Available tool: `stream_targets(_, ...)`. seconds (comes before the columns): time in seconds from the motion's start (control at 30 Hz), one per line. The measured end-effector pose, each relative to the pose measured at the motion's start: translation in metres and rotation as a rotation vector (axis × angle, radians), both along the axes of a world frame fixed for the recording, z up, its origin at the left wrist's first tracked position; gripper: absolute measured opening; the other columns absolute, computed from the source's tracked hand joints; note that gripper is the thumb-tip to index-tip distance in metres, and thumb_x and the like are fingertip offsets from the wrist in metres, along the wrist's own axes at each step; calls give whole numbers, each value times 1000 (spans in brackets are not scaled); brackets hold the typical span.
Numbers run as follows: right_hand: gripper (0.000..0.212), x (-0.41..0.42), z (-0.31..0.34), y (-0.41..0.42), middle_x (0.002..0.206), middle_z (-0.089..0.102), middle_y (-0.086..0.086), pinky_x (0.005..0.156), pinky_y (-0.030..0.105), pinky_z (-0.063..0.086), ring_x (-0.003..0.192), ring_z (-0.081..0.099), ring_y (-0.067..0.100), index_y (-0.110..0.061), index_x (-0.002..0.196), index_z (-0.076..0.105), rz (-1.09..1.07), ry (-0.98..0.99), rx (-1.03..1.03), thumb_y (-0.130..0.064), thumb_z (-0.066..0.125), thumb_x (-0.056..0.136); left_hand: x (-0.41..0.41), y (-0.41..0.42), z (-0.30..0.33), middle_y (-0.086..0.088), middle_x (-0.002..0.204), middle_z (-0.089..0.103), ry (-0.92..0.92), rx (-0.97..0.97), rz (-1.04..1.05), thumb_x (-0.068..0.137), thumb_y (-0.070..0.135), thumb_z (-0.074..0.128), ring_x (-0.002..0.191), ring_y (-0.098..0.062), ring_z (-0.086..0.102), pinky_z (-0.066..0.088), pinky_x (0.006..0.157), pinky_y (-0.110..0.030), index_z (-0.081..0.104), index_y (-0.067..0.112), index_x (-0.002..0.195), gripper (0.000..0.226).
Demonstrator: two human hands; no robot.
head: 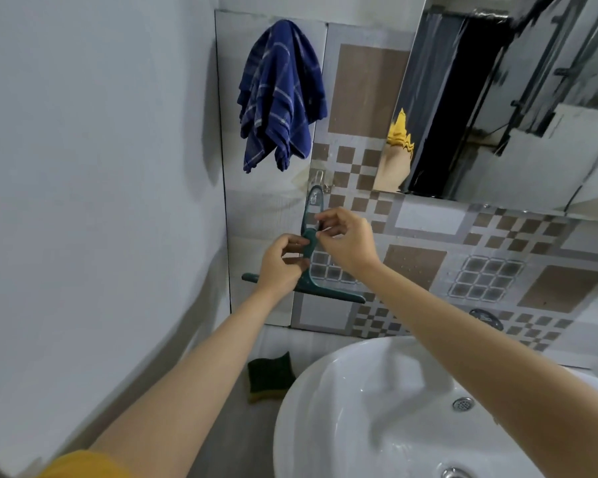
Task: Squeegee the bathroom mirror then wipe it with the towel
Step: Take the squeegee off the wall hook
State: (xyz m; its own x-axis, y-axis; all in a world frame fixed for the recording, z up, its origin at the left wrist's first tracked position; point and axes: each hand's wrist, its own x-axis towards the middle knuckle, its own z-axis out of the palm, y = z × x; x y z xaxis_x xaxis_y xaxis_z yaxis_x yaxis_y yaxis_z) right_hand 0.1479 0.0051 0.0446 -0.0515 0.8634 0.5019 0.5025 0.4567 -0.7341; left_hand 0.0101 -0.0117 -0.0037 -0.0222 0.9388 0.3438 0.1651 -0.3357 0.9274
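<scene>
From the head view, a green squeegee [309, 257] hangs by its handle loop on a small wall hook [319, 179], blade downward against the tiled wall. The left hand [282, 263] pinches its handle; the right hand [346, 238] holds the loop higher up. A blue checked towel [282, 94] hangs above-left, the mirror [518, 98] at upper right, over a white sink [377, 408].

There are two hands, the left hand [283, 263] and the right hand [346, 238]. There is one squeegee [309, 270], one blue towel [280, 94], one mirror [518, 98], one sink [377, 408], one sponge [270, 376] and one wall hook [320, 181].
</scene>
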Motion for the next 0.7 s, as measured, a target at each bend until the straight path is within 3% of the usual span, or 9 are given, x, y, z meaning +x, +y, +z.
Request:
stream_targets(0.17, 26, 9, 18, -24, 86, 69, -1, 74, 21, 57, 79, 66, 15, -17, 98, 67, 42, 64, 84, 1, 71, 80, 2, -20, 18, 10, 96, 63, -70, 102, -8, 79, -3, 66, 86, 3, 60, 48, 72, -8, 59, 17, 93, 25)
stream_targets(0.27, 25, 25, 34, -40, 86, 69, -2, 74, 22, 57, 78, 67, 12, -15, 102, 66, 60, -10, 183, -3, 73, 81, 2, -29, 36, 6, 94, 65, -88, 122, -41, 78, -6, 65, 86, -2, 63, 52, 73, -14, 61, 16, 92, 26)
stream_targets(0.43, 26, 59, 66, -62, 86, 59, 7, 64, 31, 50, 75, 56, 20, -5, 97, 69, -93, -417, 561, -19, 78, 76, 10, -38, 70, 2, 88, 67, -104, 133, -173, 77, -12, 64, 80, -4, 66, 53, 74, -19, 62, 17, 84, 31)
stream_targets(0.53, 30, 76, 93, -76, 96, 58, 9, 75, 32, 36, 90, 50, 25, -15, 96, 72, -194, -711, 771, -36, 74, 74, 17, -43, 88, 1, 87, 68, -27, 165, -260, 75, -12, 66, 77, -7, 66, 52, 78, -21, 65, 18, 85, 32)
stream_targets(0.63, 25, 92, 117, -89, 98, 64, -2, 85, 40, 38, 95, 56, 23, -25, 95, 71, -108, -894, 736, -41, 68, 76, 28, -52, 109, -2, 87, 68, 61, 185, -330, 75, -12, 66, 79, -11, 67, 54, 78, -23, 67, 12, 87, 26)
stream_targets(0.7, 21, 104, 130, -96, 92, 66, -6, 81, 44, 46, 88, 61, 18, -25, 97, 69, 23, -920, 625, -38, 66, 80, 36, -57, 122, -4, 86, 68, 77, 187, -368, 75, -15, 65, 79, -12, 67, 55, 76, -23, 66, 5, 88, 24)
